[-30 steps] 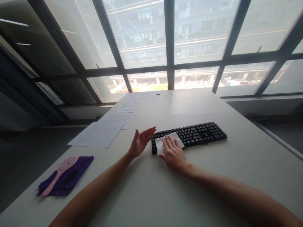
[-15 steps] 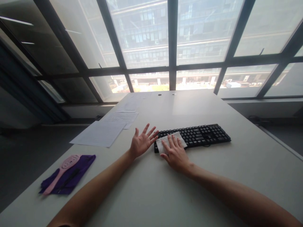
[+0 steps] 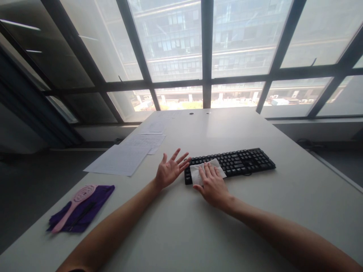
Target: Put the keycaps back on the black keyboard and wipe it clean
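Note:
My right hand (image 3: pixel 213 186) lies palm down with its fingers stretched out flat on a white wipe (image 3: pixel 199 175). It presses the wipe onto the left part of a black keyboard (image 3: pixel 239 161), so the keys beneath are hidden. At the keyboard's left end, my left hand (image 3: pixel 171 172) is open, palm up and fingers spread, and holds nothing. Its fingertips come close to the keyboard's upper left corner; whether they touch it I cannot tell.
Several printed paper sheets (image 3: pixel 121 159) lie along the left side of the white table (image 3: pixel 181 238). Closer to me on that side, a pink hairbrush (image 3: pixel 82 192) and a dark slim item (image 3: pixel 83 215) rest on a folded purple cloth (image 3: pixel 103 194). Large windows stand behind the table.
My right hand and the wipe under it have shifted slightly to the right along the keyboard. The keyboard has moved a touch to the left. My left hand is almost unchanged.

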A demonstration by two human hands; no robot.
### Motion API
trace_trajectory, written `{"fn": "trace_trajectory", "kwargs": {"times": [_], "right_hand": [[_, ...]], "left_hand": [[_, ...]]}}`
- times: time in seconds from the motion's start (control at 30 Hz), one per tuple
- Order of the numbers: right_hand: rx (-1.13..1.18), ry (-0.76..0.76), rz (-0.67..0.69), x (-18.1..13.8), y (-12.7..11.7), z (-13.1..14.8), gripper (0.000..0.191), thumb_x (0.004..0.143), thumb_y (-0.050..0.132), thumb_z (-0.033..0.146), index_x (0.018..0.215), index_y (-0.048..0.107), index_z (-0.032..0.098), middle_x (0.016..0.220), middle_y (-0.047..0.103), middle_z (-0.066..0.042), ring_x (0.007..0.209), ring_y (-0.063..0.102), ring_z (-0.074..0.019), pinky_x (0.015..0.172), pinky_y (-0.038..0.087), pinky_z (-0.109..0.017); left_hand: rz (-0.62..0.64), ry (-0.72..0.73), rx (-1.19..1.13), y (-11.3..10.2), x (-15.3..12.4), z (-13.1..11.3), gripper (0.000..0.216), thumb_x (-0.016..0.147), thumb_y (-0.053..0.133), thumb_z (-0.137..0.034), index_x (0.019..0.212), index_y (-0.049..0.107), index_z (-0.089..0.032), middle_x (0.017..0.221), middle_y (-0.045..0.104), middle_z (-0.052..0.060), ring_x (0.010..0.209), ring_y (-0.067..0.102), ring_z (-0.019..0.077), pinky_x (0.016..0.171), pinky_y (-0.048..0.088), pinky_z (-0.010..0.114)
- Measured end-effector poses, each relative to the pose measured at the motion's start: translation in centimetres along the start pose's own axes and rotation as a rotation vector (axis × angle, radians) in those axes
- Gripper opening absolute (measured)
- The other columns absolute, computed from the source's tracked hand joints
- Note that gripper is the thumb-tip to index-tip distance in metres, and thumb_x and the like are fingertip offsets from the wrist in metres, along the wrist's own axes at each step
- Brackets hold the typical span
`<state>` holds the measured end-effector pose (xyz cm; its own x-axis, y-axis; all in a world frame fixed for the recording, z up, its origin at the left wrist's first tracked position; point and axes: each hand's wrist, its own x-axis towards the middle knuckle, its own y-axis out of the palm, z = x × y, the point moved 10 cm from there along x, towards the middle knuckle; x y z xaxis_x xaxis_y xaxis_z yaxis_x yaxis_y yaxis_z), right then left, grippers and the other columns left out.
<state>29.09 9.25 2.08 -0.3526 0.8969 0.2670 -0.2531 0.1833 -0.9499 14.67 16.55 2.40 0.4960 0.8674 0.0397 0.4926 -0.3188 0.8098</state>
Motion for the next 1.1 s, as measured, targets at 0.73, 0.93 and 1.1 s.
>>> {"fn": "trace_trajectory", "kwargs": {"times": [0.73,0.93,1.1], "right_hand": [[0.037,-0.049,-0.009,0.6,-0.3,0.0,0.073,0.100,0.039,0.061,0.157,0.035,0.015,0.164,0.023,-0.021,0.154,0.016,-0.0335,0.122,0.016,-0.054],[0.030,-0.060,-0.010,0.6,-0.2,-0.4,0.075,0.099,0.041,0.060,0.158,0.032,0.013,0.164,0.021,-0.020,0.154,0.016,-0.0336,0.123,0.017,-0.052],[0.044,-0.097,-0.020,0.8,-0.1,-0.1,0.071,0.101,0.038,0.058,0.157,0.033,0.014,0.164,0.024,-0.018,0.154,0.017,-0.0312,0.124,0.016,-0.050]], "left_hand": [[-0.002,0.083,0.493,0.0,-0.2,0.7,0.042,0.098,0.054,-0.046,0.126,0.066,-0.017,0.117,0.073,0.013,0.108,0.069,0.0257,0.100,0.048,0.042],[0.185,0.542,1.513,5.2,-2.3,0.6,0.023,0.095,0.060,-0.036,0.095,0.076,-0.020,0.093,0.074,0.010,0.092,0.065,0.0230,0.088,0.050,0.039],[0.377,0.643,1.845,7.6,-2.9,2.5,0.022,0.098,0.053,-0.030,0.099,0.073,-0.022,0.102,0.075,0.009,0.102,0.065,0.0216,0.097,0.046,0.039]]}}
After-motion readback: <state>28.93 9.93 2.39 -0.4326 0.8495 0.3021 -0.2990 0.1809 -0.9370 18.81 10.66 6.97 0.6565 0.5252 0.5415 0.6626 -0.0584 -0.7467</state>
